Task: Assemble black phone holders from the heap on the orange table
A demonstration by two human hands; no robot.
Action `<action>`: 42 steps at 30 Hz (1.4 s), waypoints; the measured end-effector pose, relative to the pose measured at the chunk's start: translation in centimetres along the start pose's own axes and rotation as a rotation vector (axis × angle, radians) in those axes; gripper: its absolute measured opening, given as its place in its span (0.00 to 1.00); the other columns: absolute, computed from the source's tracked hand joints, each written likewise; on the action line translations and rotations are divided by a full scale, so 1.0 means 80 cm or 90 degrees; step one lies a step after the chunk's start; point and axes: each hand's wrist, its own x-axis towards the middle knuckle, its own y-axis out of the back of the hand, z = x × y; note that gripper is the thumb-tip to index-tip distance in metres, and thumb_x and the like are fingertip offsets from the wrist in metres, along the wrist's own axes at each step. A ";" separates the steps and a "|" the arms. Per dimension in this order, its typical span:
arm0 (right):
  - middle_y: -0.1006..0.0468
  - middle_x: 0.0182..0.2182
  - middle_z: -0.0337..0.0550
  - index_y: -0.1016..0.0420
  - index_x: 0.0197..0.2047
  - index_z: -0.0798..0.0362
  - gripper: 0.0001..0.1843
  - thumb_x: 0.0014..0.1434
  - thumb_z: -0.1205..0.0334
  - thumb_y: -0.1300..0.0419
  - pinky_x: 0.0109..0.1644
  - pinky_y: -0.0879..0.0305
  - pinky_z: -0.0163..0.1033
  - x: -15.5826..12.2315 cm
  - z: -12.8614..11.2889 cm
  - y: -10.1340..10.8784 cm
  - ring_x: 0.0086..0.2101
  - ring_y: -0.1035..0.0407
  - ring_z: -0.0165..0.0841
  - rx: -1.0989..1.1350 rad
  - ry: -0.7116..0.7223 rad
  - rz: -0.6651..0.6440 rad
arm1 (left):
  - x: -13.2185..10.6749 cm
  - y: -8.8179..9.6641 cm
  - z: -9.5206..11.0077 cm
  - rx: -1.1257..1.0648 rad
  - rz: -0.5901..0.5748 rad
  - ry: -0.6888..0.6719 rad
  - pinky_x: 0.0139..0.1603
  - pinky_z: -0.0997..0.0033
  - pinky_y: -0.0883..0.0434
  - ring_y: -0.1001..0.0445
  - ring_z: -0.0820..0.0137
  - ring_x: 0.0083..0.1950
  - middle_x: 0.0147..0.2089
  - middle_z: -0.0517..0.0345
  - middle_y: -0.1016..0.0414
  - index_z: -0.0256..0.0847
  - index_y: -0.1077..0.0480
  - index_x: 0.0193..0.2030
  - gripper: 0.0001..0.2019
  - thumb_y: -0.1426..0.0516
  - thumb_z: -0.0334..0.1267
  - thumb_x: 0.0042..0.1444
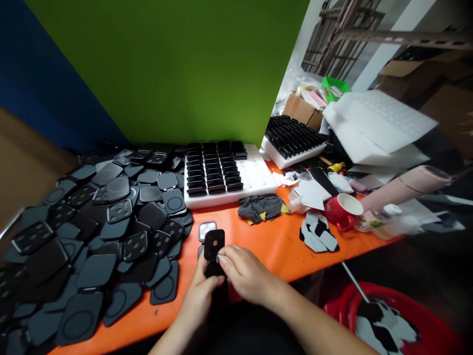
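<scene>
My left hand point(202, 286) is wrapped round a black folding charger pad point(214, 244), held upright over the table's front edge. A pale round spot shows on its upper panel. My right hand point(242, 271) is closed in a pinch against the right side of the pad; what its fingertips hold, if anything, is too small to make out. Just behind lies another pad point(207, 230) with a light-rimmed face on the orange table, partly hidden by my left hand. To the left spreads a large heap of dark folding pads point(98, 268), some with ring marks, others with round dots.
A white foam tray point(258, 172) holds rows of black pieces; a second filled tray point(291, 153) stands behind it. Dark grey gloves point(260, 208), peeled black-and-white stickers point(318, 232), a red mug point(338, 212) and bottles line the right. Below is a red bin point(340, 305). A green panel point(177, 69) rises behind.
</scene>
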 end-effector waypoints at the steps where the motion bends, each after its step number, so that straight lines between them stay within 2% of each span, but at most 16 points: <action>1: 0.30 0.32 0.40 0.35 0.37 0.53 0.10 0.63 0.64 0.56 0.36 0.43 0.32 0.000 -0.001 0.000 0.33 0.37 0.29 -0.019 -0.002 0.001 | 0.001 0.000 -0.001 0.016 -0.001 -0.007 0.57 0.59 0.40 0.38 0.58 0.57 0.56 0.50 0.36 0.39 0.47 0.61 0.33 0.47 0.31 0.44; 6: 0.33 0.29 0.41 0.35 0.31 0.53 0.11 0.62 0.62 0.53 0.37 0.44 0.35 0.000 -0.007 -0.003 0.32 0.39 0.31 -0.151 -0.040 0.020 | -0.003 -0.003 -0.010 0.203 -0.005 -0.132 0.63 0.57 0.53 0.52 0.61 0.64 0.65 0.55 0.52 0.46 0.55 0.64 0.32 0.51 0.30 0.51; 10: 0.32 0.29 0.40 0.36 0.30 0.53 0.10 0.61 0.60 0.52 0.36 0.44 0.35 -0.001 -0.015 -0.002 0.31 0.39 0.30 -0.137 -0.036 0.021 | -0.009 -0.003 -0.011 0.268 -0.004 -0.156 0.63 0.56 0.52 0.53 0.61 0.65 0.65 0.50 0.52 0.44 0.55 0.64 0.29 0.51 0.34 0.55; 13: 0.34 0.24 0.37 0.38 0.26 0.54 0.11 0.58 0.59 0.48 0.31 0.47 0.33 0.000 -0.016 -0.007 0.27 0.41 0.28 -0.098 -0.046 0.046 | -0.011 -0.001 -0.008 0.247 -0.030 -0.118 0.59 0.56 0.45 0.46 0.58 0.62 0.61 0.44 0.43 0.39 0.47 0.61 0.25 0.51 0.39 0.56; 15: 0.36 0.22 0.36 0.38 0.23 0.54 0.11 0.55 0.61 0.47 0.30 0.48 0.33 0.001 -0.012 -0.012 0.26 0.41 0.27 -0.053 -0.051 0.065 | -0.010 0.000 -0.006 0.206 -0.050 -0.102 0.57 0.56 0.41 0.40 0.57 0.59 0.58 0.44 0.38 0.38 0.42 0.58 0.22 0.50 0.41 0.56; 17: 0.34 0.23 0.36 0.36 0.24 0.54 0.11 0.56 0.60 0.46 0.31 0.47 0.32 0.002 -0.005 -0.014 0.27 0.40 0.27 0.048 -0.047 0.055 | -0.007 0.001 -0.004 0.140 -0.024 -0.085 0.57 0.58 0.41 0.39 0.57 0.58 0.57 0.45 0.37 0.38 0.40 0.55 0.23 0.47 0.43 0.53; 19: 0.32 0.25 0.37 0.33 0.29 0.54 0.12 0.59 0.56 0.50 0.33 0.44 0.32 0.003 0.004 -0.013 0.28 0.38 0.27 0.211 -0.069 0.034 | -0.004 0.002 -0.001 0.037 0.014 -0.010 0.55 0.59 0.38 0.38 0.57 0.57 0.55 0.47 0.34 0.39 0.39 0.54 0.26 0.44 0.46 0.50; 22: 0.30 0.30 0.39 0.34 0.36 0.54 0.18 0.63 0.52 0.58 0.36 0.40 0.33 0.005 0.014 -0.006 0.32 0.35 0.28 0.373 -0.154 0.057 | -0.001 0.002 0.003 -0.109 0.003 0.125 0.46 0.58 0.31 0.31 0.56 0.51 0.48 0.46 0.28 0.39 0.42 0.56 0.28 0.45 0.50 0.50; 23: 0.30 0.32 0.40 0.35 0.36 0.54 0.18 0.63 0.52 0.59 0.37 0.40 0.33 0.006 0.014 -0.004 0.33 0.35 0.29 0.373 -0.170 0.065 | -0.001 0.003 0.004 -0.121 -0.008 0.126 0.45 0.58 0.30 0.30 0.56 0.50 0.48 0.47 0.28 0.40 0.43 0.57 0.28 0.46 0.50 0.51; 25: 0.29 0.34 0.41 0.34 0.36 0.54 0.15 0.64 0.55 0.57 0.39 0.40 0.34 0.007 0.009 0.000 0.35 0.35 0.29 0.314 -0.148 0.047 | -0.003 0.004 0.002 -0.057 -0.008 0.054 0.50 0.59 0.33 0.34 0.58 0.54 0.54 0.48 0.32 0.41 0.43 0.57 0.26 0.47 0.48 0.53; 27: 0.29 0.33 0.41 0.33 0.35 0.53 0.13 0.63 0.59 0.56 0.38 0.41 0.34 0.007 -0.001 0.001 0.35 0.36 0.29 0.209 -0.108 0.033 | -0.005 0.007 -0.001 0.074 0.014 -0.033 0.58 0.60 0.40 0.40 0.61 0.59 0.59 0.51 0.38 0.43 0.42 0.58 0.25 0.48 0.46 0.54; 30: 0.29 0.31 0.41 0.33 0.33 0.53 0.12 0.62 0.62 0.55 0.37 0.43 0.35 0.006 -0.013 0.002 0.32 0.37 0.30 0.038 -0.089 0.047 | -0.009 0.010 -0.005 0.258 0.030 -0.106 0.62 0.60 0.47 0.46 0.64 0.62 0.61 0.55 0.42 0.45 0.45 0.59 0.23 0.51 0.43 0.57; 32: 0.30 0.30 0.42 0.34 0.33 0.53 0.11 0.62 0.63 0.55 0.37 0.44 0.35 0.003 -0.016 0.002 0.32 0.37 0.30 -0.024 -0.090 0.041 | -0.013 0.011 -0.005 0.341 0.024 -0.141 0.61 0.60 0.47 0.46 0.65 0.62 0.62 0.56 0.43 0.46 0.45 0.60 0.22 0.52 0.41 0.58; 35: 0.30 0.30 0.41 0.34 0.33 0.53 0.10 0.62 0.63 0.54 0.36 0.44 0.34 -0.003 -0.015 0.003 0.32 0.37 0.30 -0.037 -0.099 0.035 | -0.019 0.012 -0.003 0.429 0.010 -0.179 0.59 0.61 0.43 0.42 0.64 0.61 0.61 0.56 0.40 0.46 0.44 0.59 0.22 0.53 0.38 0.57; 39: 0.32 0.25 0.38 0.36 0.27 0.53 0.11 0.59 0.60 0.50 0.31 0.47 0.33 -0.008 -0.018 -0.003 0.27 0.39 0.28 -0.010 -0.103 0.070 | -0.028 0.008 0.002 0.451 -0.009 -0.165 0.52 0.61 0.36 0.32 0.61 0.53 0.54 0.50 0.32 0.44 0.41 0.57 0.19 0.54 0.38 0.58; 42: 0.32 0.24 0.38 0.36 0.25 0.54 0.11 0.58 0.60 0.48 0.32 0.47 0.33 -0.007 -0.023 -0.012 0.27 0.39 0.28 0.051 -0.070 0.093 | -0.026 0.003 0.007 0.331 -0.010 -0.138 0.44 0.64 0.31 0.28 0.62 0.46 0.47 0.49 0.28 0.41 0.39 0.51 0.15 0.54 0.39 0.58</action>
